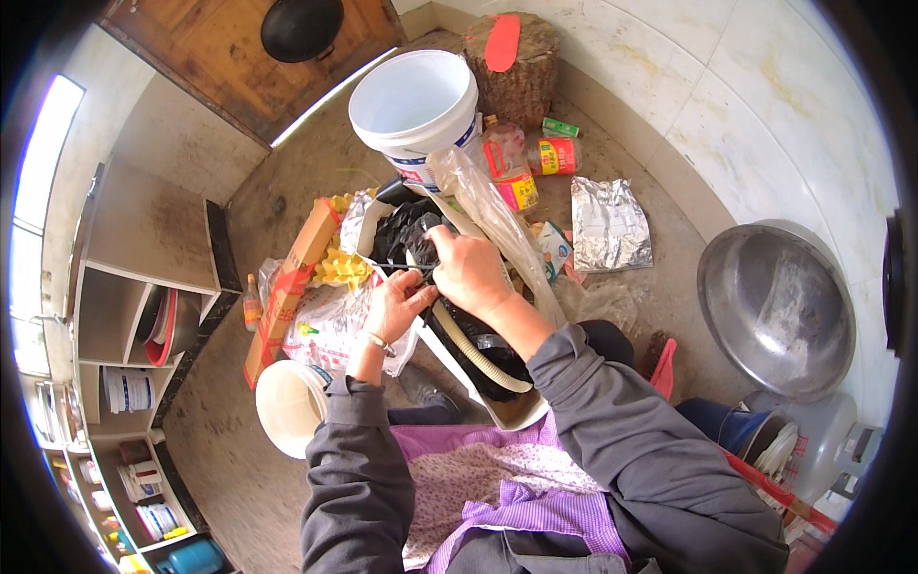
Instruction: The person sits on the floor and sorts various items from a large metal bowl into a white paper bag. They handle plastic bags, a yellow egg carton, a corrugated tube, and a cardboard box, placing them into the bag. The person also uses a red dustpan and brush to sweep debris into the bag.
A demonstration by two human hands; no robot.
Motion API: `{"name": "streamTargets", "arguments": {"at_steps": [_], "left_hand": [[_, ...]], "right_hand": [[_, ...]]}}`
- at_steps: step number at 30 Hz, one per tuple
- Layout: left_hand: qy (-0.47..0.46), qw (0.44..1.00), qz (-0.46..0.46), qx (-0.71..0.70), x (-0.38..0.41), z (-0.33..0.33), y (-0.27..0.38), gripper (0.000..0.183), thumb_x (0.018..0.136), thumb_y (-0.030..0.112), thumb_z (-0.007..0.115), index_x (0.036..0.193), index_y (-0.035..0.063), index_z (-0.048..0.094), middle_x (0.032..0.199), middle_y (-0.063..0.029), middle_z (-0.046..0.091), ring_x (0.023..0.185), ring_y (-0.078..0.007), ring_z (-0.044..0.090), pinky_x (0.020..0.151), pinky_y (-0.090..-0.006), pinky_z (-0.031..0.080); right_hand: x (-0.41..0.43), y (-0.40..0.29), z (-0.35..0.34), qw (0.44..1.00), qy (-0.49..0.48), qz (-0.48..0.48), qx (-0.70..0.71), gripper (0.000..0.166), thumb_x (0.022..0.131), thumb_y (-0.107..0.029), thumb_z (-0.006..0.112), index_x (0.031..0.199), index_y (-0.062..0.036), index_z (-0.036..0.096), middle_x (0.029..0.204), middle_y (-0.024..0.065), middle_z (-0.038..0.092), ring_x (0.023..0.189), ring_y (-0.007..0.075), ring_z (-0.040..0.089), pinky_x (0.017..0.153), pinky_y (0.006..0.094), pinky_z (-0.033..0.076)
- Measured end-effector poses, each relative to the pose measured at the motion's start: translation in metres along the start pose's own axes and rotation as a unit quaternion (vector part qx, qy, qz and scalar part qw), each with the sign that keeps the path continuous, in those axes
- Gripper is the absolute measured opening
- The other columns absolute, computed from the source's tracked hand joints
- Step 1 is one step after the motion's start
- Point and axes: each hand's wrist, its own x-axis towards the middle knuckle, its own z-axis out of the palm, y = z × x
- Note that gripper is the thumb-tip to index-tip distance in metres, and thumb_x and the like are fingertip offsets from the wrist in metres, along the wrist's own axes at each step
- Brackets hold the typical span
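Observation:
A white open box (450, 356) lies in front of me, holding black plastic bags (401, 231) and a cream corrugated hose (462, 341). My right hand (470, 273) grips the bunched black plastic at the box's middle. Close beside it, my left hand (393, 305) has its fingers bent at the same bunch, near a thin dark strip (401, 266); what its fingertips pinch is partly hidden. A long clear plastic bag (488, 208) lies along the box's right side.
Around the box are a white bucket (414, 100), a smaller tub (287, 409), a long cardboard box (290, 294), plastic bottles (508, 158) and a silver foil bag (612, 224). A tree stump (523, 79) stands behind. A large metal basin (778, 308) leans at the right wall; shelves (143, 283) line the left.

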Motion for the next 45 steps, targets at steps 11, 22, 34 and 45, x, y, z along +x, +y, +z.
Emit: {"name": "streamTargets", "arguments": {"at_steps": [11, 22, 34, 45], "left_hand": [[0.062, 0.997, 0.027, -0.025, -0.013, 0.001, 0.009, 0.024, 0.072, 0.020, 0.066, 0.068, 0.0016, 0.051, 0.065, -0.0004, 0.042, 0.059, -0.0109, 0.041, 0.054, -0.0258, 0.035], [-0.005, 0.966, -0.208, -0.156, -0.015, 0.001, -0.010, 0.025, 0.074, 0.024, 0.063, 0.060, 0.0071, 0.053, 0.054, 0.0047, 0.044, 0.051, -0.0048, 0.040, 0.046, -0.0220, 0.034], [0.082, 0.716, -0.379, -0.581, -0.021, 0.013, -0.021, 0.013, 0.078, 0.016, 0.056, 0.070, 0.0072, 0.051, 0.070, -0.0048, 0.052, 0.069, -0.0208, 0.053, 0.065, -0.0403, 0.050], [0.079, 0.736, -0.419, -0.527, -0.012, 0.032, -0.024, 0.012, 0.080, 0.019, 0.050, 0.075, 0.0087, 0.054, 0.068, -0.0018, 0.053, 0.065, -0.0149, 0.052, 0.057, -0.0329, 0.050]], "right_hand": [[0.002, -0.001, 0.003, 0.989, 0.122, -0.053, 0.070, 0.022, 0.062, 0.001, 0.055, 0.082, -0.0067, 0.053, 0.058, 0.0081, 0.054, 0.054, 0.0265, 0.055, 0.051, 0.0362, 0.044], [0.001, 0.051, 0.043, 0.973, 0.033, 0.181, 0.139, 0.015, 0.061, -0.010, 0.060, 0.074, -0.0049, 0.057, 0.062, 0.0127, 0.058, 0.062, 0.0293, 0.058, 0.059, 0.0371, 0.045], [0.010, 0.026, 0.031, 0.816, -0.170, 0.273, 0.481, 0.009, 0.071, -0.011, 0.056, 0.068, -0.0025, 0.057, 0.070, 0.0115, 0.062, 0.053, 0.0152, 0.053, 0.050, 0.0258, 0.042], [0.010, 0.010, 0.036, 0.793, -0.345, 0.166, 0.473, 0.009, 0.074, -0.003, 0.058, 0.083, 0.0006, 0.057, 0.073, 0.0059, 0.060, 0.054, 0.0069, 0.049, 0.048, 0.0195, 0.040]]}}
